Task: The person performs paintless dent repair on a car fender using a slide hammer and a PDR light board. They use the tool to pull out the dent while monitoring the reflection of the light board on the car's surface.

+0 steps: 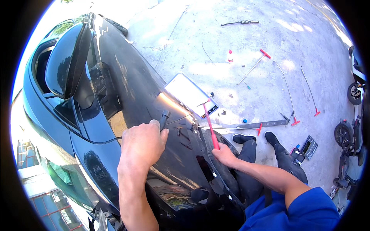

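My left hand (142, 145) is closed around a short dark rod (165, 118) with a wider end, held over the dark glossy car panel (138, 88). Whether the rod touches the panel is hard to tell. In my right hand (225, 155) is a small hammer (212, 134) with a red handle. Its thin head is raised in front of a white, brightly lit panel lamp (187, 92). The lamp stands at the car's edge and throws a warm streak of reflection onto the paint, just beyond the rod.
The car's side mirror (69, 59) juts out at the left. Several long rods with red T-handles (265, 53) lie on the concrete, with a small red-and-white bottle (230, 56) and a spring-like tool (244, 22). An open tool case (309, 147) lies beyond my feet; scooters (348, 134) stand at the right.
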A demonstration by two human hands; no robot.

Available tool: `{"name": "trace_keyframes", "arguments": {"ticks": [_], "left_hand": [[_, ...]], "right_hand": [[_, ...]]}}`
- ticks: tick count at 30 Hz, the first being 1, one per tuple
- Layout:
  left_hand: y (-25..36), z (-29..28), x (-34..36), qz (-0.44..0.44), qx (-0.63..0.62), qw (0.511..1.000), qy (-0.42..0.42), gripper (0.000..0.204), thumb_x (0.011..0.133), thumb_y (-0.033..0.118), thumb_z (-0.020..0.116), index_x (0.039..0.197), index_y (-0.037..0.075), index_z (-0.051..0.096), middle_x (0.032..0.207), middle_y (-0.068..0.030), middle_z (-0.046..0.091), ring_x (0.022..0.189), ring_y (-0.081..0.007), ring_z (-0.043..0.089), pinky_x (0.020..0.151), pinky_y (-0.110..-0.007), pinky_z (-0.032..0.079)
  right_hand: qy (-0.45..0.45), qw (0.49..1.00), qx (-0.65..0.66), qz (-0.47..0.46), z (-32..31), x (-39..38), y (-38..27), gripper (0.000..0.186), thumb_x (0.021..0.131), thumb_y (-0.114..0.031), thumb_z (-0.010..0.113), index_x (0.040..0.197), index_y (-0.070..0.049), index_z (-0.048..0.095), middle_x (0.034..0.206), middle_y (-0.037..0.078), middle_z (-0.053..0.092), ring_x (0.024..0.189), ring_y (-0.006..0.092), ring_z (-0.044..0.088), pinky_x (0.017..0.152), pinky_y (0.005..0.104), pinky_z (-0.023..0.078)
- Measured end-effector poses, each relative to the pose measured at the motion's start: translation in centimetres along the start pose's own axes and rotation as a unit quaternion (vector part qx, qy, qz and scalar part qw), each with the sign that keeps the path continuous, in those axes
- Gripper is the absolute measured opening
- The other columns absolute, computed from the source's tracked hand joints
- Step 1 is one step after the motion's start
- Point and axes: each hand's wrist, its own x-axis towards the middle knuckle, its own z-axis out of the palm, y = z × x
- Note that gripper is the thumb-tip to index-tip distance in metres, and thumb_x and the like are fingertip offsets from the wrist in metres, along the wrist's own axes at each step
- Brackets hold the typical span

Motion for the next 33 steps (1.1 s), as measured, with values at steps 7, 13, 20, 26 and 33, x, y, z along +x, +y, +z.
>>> {"name": "trace_keyframes", "arguments": {"ticks": [7, 13, 20, 26, 33], "left_hand": [[-0.3, 0.6, 0.4, 0.022, 0.017, 1.0, 0.007, 0.033, 0.1, 0.034, 0.059, 0.091, 0.003, 0.068, 0.081, -0.0168, 0.073, 0.082, -0.0365, 0.073, 0.078, -0.047, 0.056], [-0.5, 0.7, 0.0, 0.017, 0.013, 1.0, 0.006, 0.032, 0.099, 0.033, 0.06, 0.092, 0.003, 0.068, 0.081, -0.0167, 0.073, 0.083, -0.0363, 0.073, 0.078, -0.047, 0.056], [-0.2, 1.1, 0.6, 0.034, 0.021, 0.999, 0.02, 0.032, 0.1, 0.033, 0.06, 0.093, 0.003, 0.069, 0.082, -0.0161, 0.074, 0.083, -0.0359, 0.073, 0.079, -0.047, 0.056], [-0.3, 1.6, 0.9, 0.025, 0.006, 0.999, 0.033, 0.035, 0.101, 0.033, 0.059, 0.09, 0.0, 0.067, 0.078, -0.0212, 0.068, 0.079, -0.0399, 0.068, 0.079, -0.049, 0.053], [-0.1, 1.3, 0.1, 0.007, 0.02, 0.999, 0.033, 0.036, 0.102, 0.033, 0.059, 0.088, 0.0, 0.065, 0.075, -0.0219, 0.065, 0.077, -0.0395, 0.066, 0.077, -0.048, 0.05]], "right_hand": [[0.006, 0.999, 0.037, 0.005, -1.4, -1.8, -1.3, 0.02, 0.088, -0.02, 0.057, 0.09, 0.0, 0.058, 0.07, 0.009, 0.062, 0.062, 0.0179, 0.06, 0.059, 0.035, 0.047], [0.006, 0.999, 0.041, -0.004, -1.1, -2.6, -0.4, 0.017, 0.089, -0.019, 0.058, 0.09, -0.001, 0.057, 0.067, 0.006, 0.06, 0.059, 0.0139, 0.057, 0.055, 0.0318, 0.045], [-0.03, 0.999, -0.012, -0.004, -2.0, -2.7, -0.7, 0.017, 0.088, -0.018, 0.056, 0.089, -0.001, 0.055, 0.069, 0.009, 0.061, 0.06, 0.0163, 0.06, 0.056, 0.0332, 0.047], [-0.081, 0.994, -0.065, -0.016, -2.2, -2.7, -0.7, 0.022, 0.089, -0.02, 0.056, 0.091, 0.002, 0.058, 0.07, 0.011, 0.061, 0.063, 0.0195, 0.061, 0.061, 0.0375, 0.049], [-0.04, 0.998, 0.052, -0.001, -1.0, -3.7, -1.3, 0.019, 0.089, -0.019, 0.056, 0.088, 0.0, 0.053, 0.07, 0.008, 0.059, 0.061, 0.0158, 0.057, 0.057, 0.035, 0.047]]}}
